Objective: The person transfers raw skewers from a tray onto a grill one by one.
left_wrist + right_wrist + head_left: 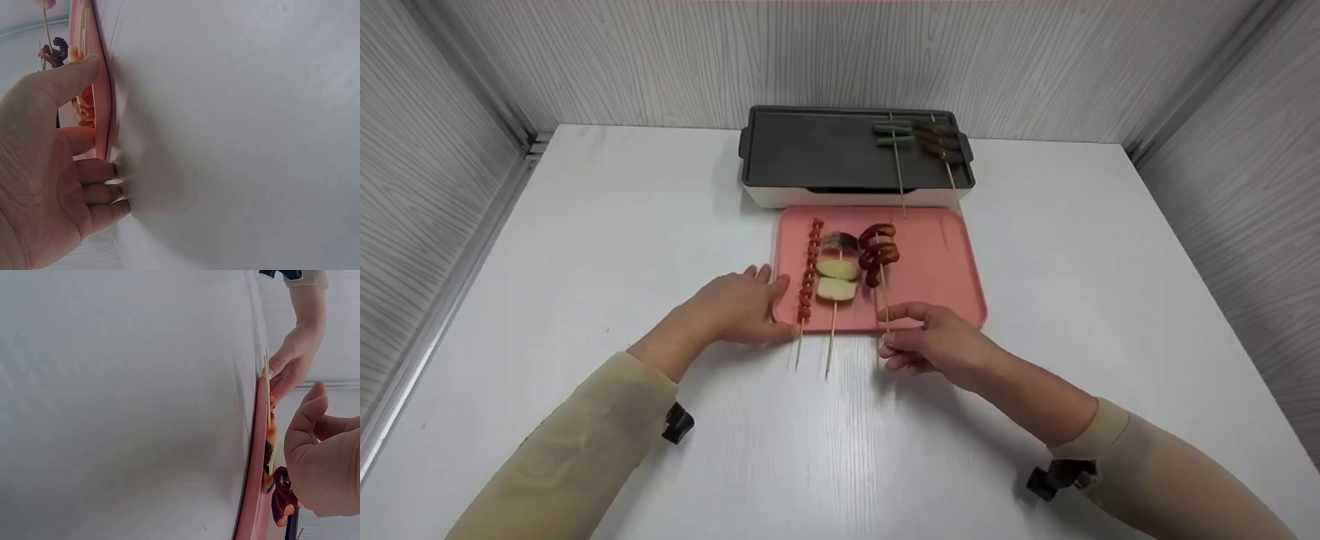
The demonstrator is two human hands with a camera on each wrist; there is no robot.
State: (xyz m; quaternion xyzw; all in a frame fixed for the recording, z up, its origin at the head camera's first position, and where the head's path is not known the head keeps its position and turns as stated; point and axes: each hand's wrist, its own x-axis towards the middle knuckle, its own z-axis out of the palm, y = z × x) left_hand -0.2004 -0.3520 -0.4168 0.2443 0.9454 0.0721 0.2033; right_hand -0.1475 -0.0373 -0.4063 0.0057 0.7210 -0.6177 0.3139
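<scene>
Pink rectangular tray with rounded corners lies on the white table; clock positions read from the tray's middle, head view. My right hand, at 5 o'clock, pinches the lower stick of a thin wooden skewer of curled, glossy red-brown pieces, fingers closed down to the stick's thickness. These pieces are held over the tray, just off its middle toward 12. My left hand, at 8 o'clock, is spread and relaxed, thumb and index finger at the rim, gripping nothing that shows. Toward 9 lie 2 skewers: a narrow skewer of small red pieces and, nearer the middle, a skewer with 2 pale slices and 1 dark-skinned piece. Black rectangular griddle with white base, at 12, carries a skewer of green sticks and, at 1, a skewer of dark brown pieces.
</scene>
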